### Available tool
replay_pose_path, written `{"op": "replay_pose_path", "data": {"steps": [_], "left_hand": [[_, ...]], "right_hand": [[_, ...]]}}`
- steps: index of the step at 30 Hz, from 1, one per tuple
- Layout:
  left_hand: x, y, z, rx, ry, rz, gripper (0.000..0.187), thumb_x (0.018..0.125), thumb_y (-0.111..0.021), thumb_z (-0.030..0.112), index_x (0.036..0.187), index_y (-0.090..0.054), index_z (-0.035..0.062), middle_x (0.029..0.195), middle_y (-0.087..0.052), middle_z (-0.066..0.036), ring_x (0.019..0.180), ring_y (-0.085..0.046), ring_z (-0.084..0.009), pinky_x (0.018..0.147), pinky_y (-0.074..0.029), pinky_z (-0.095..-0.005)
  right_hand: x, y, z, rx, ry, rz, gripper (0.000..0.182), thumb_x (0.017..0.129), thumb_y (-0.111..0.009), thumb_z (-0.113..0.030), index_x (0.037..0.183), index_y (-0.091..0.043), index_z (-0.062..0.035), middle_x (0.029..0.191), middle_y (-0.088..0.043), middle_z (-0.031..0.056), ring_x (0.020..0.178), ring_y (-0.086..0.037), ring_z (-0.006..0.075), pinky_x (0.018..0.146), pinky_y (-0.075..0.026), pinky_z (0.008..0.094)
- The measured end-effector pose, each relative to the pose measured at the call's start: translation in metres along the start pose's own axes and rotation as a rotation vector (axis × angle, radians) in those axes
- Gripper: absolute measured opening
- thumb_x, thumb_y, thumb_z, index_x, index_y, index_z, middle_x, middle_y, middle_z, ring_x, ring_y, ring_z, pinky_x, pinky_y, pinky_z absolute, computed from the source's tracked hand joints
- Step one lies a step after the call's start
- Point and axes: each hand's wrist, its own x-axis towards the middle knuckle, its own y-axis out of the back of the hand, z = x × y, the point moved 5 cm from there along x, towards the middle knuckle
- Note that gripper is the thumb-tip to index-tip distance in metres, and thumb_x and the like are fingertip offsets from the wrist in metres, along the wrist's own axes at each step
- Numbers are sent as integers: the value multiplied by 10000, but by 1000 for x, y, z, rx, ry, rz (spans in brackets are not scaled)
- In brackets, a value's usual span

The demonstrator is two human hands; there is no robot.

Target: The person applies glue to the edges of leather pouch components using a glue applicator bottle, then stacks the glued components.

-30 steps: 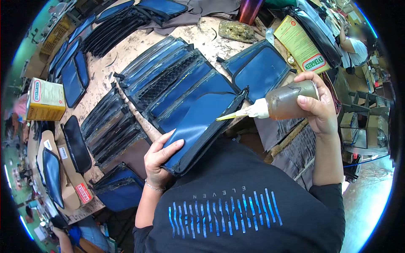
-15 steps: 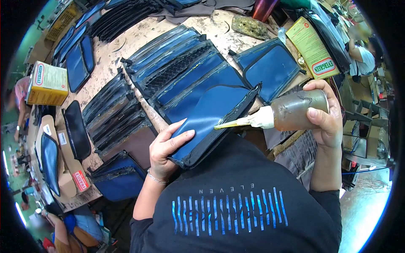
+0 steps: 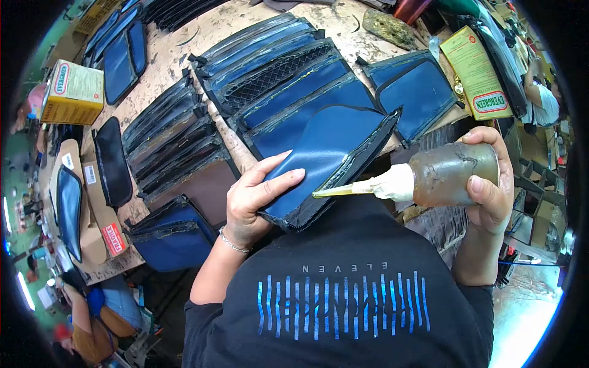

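My left hand (image 3: pixel 261 193) grips the lower left end of a blue panel (image 3: pixel 322 147) with a black zipper along its edge, thumb and finger on its face. In my right hand (image 3: pixel 491 184) is a brown glue bottle (image 3: pixel 454 174), tipped on its side with the fingers wrapped round it. Its yellowish nozzle (image 3: pixel 343 189) points left, and the tip is at the black strip beside the zipper. A glossy streak runs along that strip. Behind the panel lies a row of overlapping blue and black pieces (image 3: pixel 276 80).
A yellow and white box (image 3: pixel 73 92) stands at the left, with cardboard (image 3: pixel 101 208) below it. Another blue piece (image 3: pixel 417 98) lies at the right near a yellow-green box (image 3: pixel 475 70). Other people are at the far left and right edges.
The view has shifted, so the table things appear moved. The nozzle tip is now at a part of the strip nearer the panel's lower left end; both hands keep their holds.
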Motion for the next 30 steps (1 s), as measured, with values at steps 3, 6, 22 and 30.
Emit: {"op": "replay_pose_path", "data": {"steps": [3, 6, 22, 30], "left_hand": [[2, -1, 2, 21, -23, 13, 349, 621, -681, 19, 961, -635, 87, 1031, -557, -176, 890, -585, -244, 766, -471, -281], [2, -1, 1, 26, -21, 2, 344, 630, -672, 22, 965, -633, 88, 1031, -558, -176, 886, -586, -244, 764, -472, -279], [45, -1, 48, 340, -134, -235, 443, 560, -547, -40, 982, -588, 90, 981, -556, -175, 858, -569, -296, 741, -464, -331], [78, 0, 79, 470, -86, -399, 326, 576, -596, -25, 890, -615, 64, 873, -583, -122, 787, -582, -281, 682, -473, -322]], "right_hand": [[-2, -7, 1, 11, -27, -12, 525, 587, -691, -177, 1016, -445, -1, 878, -523, 78, 781, -529, 125, 707, -418, 225], [-4, -14, 4, 29, -51, -39, 528, 585, -689, -173, 1018, -440, 1, 865, -521, 74, 766, -528, 120, 701, -417, 222], [-8, 0, -69, -264, 282, -93, 643, 593, -663, -305, 1073, -364, 0, 924, -414, 167, 813, -494, 213, 681, -442, 274], [8, 18, -123, -405, 477, -163, 657, 577, -671, -324, 1082, -375, -25, 946, -409, 160, 842, -494, 214, 731, -442, 279]]}}
